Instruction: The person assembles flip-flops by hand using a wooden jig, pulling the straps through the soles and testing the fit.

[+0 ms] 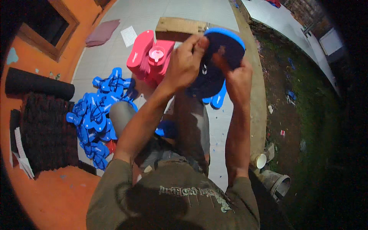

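Note:
Held up in front of me is a flip-flop sole, its dark face toward me and a bright blue edge along the top. My left hand is closed on its left edge, the thumb near the top. Opposite it, my right hand grips the right edge, with a finger or thumb lying over the dark face. The fingers behind the sole are hidden. Beneath it, more blue flip-flops lie on the floor. Just left of my left hand are pink soles and an open pink tub with pale contents.
A pile of blue flip-flops spreads beside my left leg. Beyond the pink soles lies a wooden block. Along the orange wall are a black roll and a dark stack. A bucket stands at the right.

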A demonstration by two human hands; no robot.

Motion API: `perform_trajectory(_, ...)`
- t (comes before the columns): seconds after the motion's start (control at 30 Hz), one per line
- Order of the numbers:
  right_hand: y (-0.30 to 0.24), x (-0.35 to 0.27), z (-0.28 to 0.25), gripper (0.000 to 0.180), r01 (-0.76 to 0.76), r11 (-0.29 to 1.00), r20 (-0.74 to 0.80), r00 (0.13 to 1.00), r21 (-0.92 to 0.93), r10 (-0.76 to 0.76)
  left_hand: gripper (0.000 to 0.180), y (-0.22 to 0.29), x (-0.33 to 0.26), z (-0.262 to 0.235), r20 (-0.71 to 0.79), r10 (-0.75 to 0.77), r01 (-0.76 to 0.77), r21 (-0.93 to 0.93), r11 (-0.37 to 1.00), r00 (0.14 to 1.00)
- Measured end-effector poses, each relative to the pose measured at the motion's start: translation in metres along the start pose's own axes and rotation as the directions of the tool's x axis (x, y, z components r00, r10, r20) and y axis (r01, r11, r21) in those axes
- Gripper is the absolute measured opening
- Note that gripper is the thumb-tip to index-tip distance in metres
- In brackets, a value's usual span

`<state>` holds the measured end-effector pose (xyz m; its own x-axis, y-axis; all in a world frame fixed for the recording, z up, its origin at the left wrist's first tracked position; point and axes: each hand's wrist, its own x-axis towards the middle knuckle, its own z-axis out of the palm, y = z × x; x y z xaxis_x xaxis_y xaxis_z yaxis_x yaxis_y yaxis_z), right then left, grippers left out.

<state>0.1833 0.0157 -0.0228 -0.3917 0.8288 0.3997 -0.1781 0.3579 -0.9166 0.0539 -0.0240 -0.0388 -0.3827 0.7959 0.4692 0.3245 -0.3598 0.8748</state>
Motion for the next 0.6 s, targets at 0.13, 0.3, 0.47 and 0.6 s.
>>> perform_trajectory(0.13, -0.001, -0.035, 0.004, 0.023, 0.162, 0.912, -0.065, 0.978, -0.378, -0.2, 0.037, 0.025, -0.032, 0.005, -0.124, 0.036, -0.017, 0.151, 0.988, 0.992)
perform_trajectory(0.3, 0.045, -0.043, 0.015, 0.027, 0.327, 0.881, 0.033, 0.941, -0.343, -0.336, 0.021, 0.039, -0.115, -0.012, -0.095, 0.211, -0.197, 0.139, 0.97, 0.973)
perform_trajectory(0.47, 0.017, -0.111, 0.016, 0.033, -0.372, 0.917, 0.03, 0.928, 0.144, 0.372, 0.016, -0.008, -0.119, -0.021, -0.167, 0.127, -0.052, 0.392, 0.919, 0.978)
perform_trajectory(0.6, 0.041, -0.125, 0.029, 0.025, -0.363, 0.912, -0.067, 0.922, 0.192, 0.381, 0.018, -0.016, -0.148, -0.027, 0.021, -0.258, 0.202, 0.56, 0.803, 0.966)
